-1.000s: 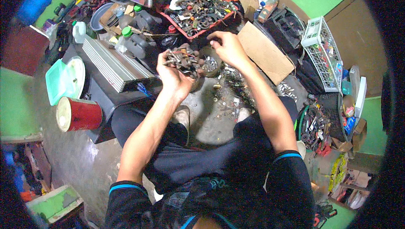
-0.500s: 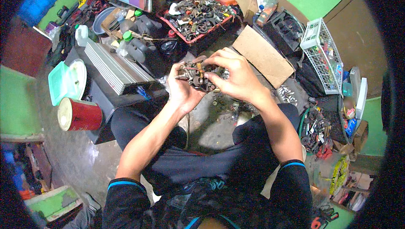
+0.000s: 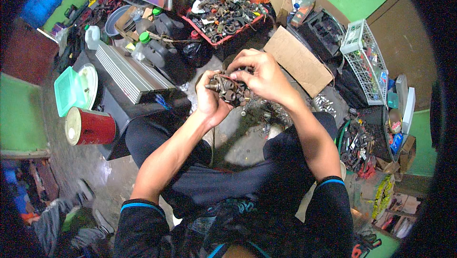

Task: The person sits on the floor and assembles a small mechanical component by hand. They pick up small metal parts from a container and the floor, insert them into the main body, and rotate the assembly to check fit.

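Observation:
My left hand (image 3: 208, 102) is cupped around a heap of rusty bolts and nuts (image 3: 230, 92), above the floor between my knees. A thick bolt points left out of the heap, near the left thumb. From the right, my right hand (image 3: 262, 72) reaches over the heap with thumb and fingers bent together at its upper edge. Whatever is between those fingertips is too small to make out. Beyond my hands stands a red crate (image 3: 216, 44) piled with mixed metal parts.
Loose small hardware (image 3: 273, 115) lies on the floor below my hands. A cardboard piece (image 3: 299, 61) and a white plastic basket (image 3: 362, 68) are on the right. To the left are metal slats (image 3: 131, 75), a red can (image 3: 95, 127) and a green tray (image 3: 71, 89). Another person's legs (image 3: 62, 220) show lower left.
The heap in my left hand has shifted, with the thick bolt now plainly visible. My right hand has moved slightly left and its fingers bend more. Another person's legs have come further into view, lower left.

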A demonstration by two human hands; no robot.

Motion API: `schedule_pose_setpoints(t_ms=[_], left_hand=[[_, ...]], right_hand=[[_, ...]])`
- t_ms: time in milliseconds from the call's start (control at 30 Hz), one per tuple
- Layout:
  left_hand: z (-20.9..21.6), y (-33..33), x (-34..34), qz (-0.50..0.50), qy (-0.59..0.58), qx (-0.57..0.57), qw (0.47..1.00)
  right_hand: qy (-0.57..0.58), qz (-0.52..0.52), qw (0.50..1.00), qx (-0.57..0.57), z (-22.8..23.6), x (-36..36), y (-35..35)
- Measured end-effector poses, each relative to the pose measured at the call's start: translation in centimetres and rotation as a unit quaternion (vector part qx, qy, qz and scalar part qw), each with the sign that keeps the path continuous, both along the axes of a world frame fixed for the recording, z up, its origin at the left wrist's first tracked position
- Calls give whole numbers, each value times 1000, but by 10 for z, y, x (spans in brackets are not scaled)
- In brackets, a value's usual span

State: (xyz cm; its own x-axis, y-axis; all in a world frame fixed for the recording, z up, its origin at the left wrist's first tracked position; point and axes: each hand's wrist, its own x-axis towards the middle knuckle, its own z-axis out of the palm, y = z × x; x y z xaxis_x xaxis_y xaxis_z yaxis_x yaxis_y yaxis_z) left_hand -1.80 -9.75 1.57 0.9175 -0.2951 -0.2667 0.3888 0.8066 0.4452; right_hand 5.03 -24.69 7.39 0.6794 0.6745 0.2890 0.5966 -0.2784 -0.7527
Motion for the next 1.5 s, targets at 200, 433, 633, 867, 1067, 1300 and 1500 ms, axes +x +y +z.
schedule_pose_setpoints(t_ms=[200, 433, 633, 867, 1067, 1300, 1500], left_hand=[[3, 8, 5, 45, 1, -27, 999], [11, 36, 14, 81, 27, -53, 995], [14, 74, 29, 171, 10, -20, 985], [10, 81, 32, 191, 14, 69, 979], [4, 70, 29, 205, -1, 158, 966], [14, 52, 23, 196, 11, 138, 971], [19, 46, 18, 167, -20, 160, 973]], right_hand=[[68, -132, 983, 108, -6, 15, 8], [288, -205, 897, 266, -7, 46, 14], [90, -166, 980, -60, -69, 64, 37], [55, -173, 973, -140, -95, 65, 52], [-2, -139, 990, 33, -36, 40, 43], [-38, -83, 984, 150, -11, 14, 44], [-66, -33, 987, 143, -4, 12, 41]])
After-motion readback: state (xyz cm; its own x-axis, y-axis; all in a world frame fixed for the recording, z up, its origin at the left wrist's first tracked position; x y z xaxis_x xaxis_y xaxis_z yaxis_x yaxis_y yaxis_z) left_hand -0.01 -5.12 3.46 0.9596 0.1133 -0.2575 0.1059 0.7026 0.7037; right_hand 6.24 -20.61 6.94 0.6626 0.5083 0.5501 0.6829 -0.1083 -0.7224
